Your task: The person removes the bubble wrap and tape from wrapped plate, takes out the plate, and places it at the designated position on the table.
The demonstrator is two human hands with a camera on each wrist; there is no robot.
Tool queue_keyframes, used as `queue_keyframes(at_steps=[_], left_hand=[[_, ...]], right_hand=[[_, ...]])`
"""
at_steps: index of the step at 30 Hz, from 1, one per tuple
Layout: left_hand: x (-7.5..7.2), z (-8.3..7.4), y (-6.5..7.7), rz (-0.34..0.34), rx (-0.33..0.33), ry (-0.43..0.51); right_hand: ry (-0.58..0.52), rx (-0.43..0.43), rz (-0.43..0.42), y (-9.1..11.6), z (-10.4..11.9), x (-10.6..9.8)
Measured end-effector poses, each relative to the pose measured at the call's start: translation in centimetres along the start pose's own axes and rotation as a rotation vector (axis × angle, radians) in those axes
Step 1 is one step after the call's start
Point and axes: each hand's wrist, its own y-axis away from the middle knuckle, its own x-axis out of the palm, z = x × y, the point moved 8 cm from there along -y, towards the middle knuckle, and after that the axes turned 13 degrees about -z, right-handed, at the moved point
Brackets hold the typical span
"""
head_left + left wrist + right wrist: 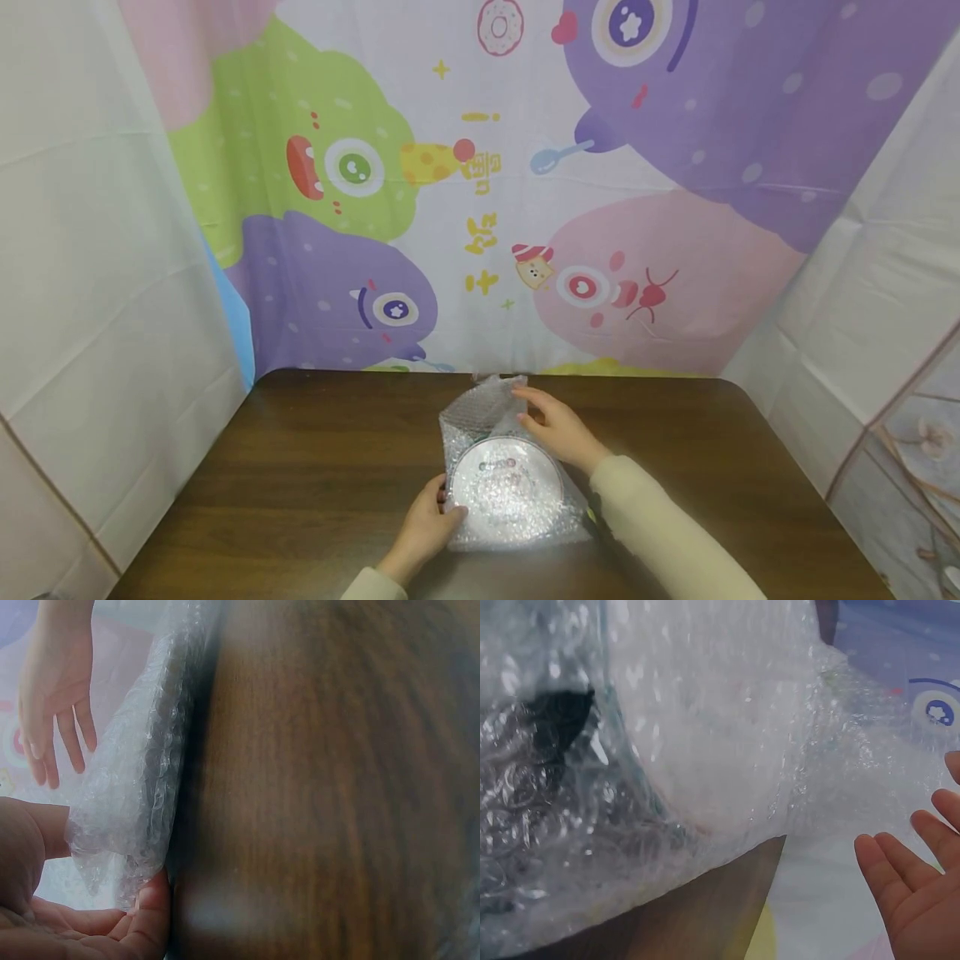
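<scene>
A white round plate with small coloured print lies inside a clear bubble wrap bag, whose loose end stretches toward the table's far edge. My left hand grips the bag's lower left edge. In the left wrist view, its thumb and fingers pinch the layered bubble wrap. Near the bag's upper right corner is my right hand, fingers extended. The right wrist view has this hand with loosely spread fingers beside the wrap, holding nothing.
The bag is on a dark brown wooden table. Behind it hangs a cloth printed with cartoon monsters, and pale cloth walls flank both sides. A small yellow-green bit shows beside the right sleeve.
</scene>
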Motion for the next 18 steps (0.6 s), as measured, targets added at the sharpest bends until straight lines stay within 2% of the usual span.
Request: queue_keyframes(at_steps=[4,9,18], left_hand=[[0.0,0.0,0.0,0.003,-0.001,0.0],[0.0,0.1,-0.1,0.006,-0.005,0.004],[-0.1,0.1,0.0,0.0,-0.004,0.0]], right_hand=[[0.089,-0.016,0.045,-0.2,-0.1,0.7],[0.189,0.008,0.108,-0.4,-0.5,1.7],[0.232,0.021,0.177,-0.4,-1.0,3.1]])
